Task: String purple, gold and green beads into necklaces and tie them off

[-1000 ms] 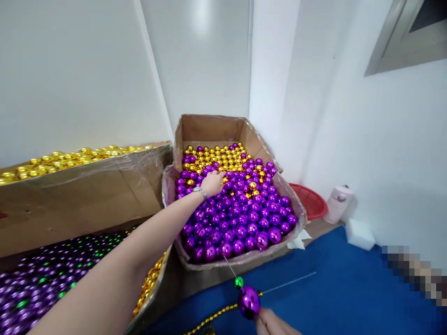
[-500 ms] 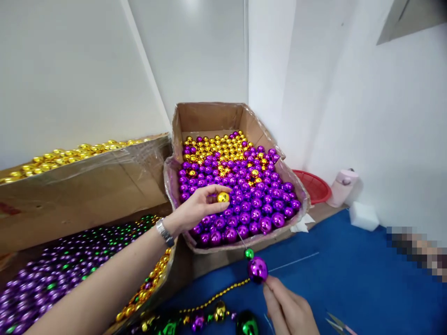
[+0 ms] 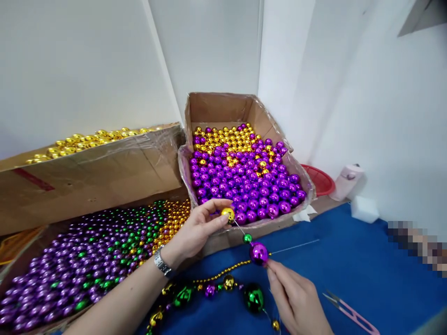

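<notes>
Between the thumb and fingers of my left hand is a shiny gold bead, at the tip of a thin needle. A small green bead sits on the needle, beside a large purple bead. My right hand pinches at the lower right of that purple bead; whether the fingers grip the bead or the needle behind it is hidden. A pale thread runs off to the right. Below lies a strand of mixed beads with a large green bead and a chain of tiny gold beads.
A cardboard box of purple and gold beads stands ahead. To the left are a bin of small purple, green and gold beads and a box of gold beads. Pink-handled snips lie on the blue cloth, near a white block.
My left hand has come down from over the purple beads with the gold bead, which is now at the needle tip. My right hand holds nearly the same place.
</notes>
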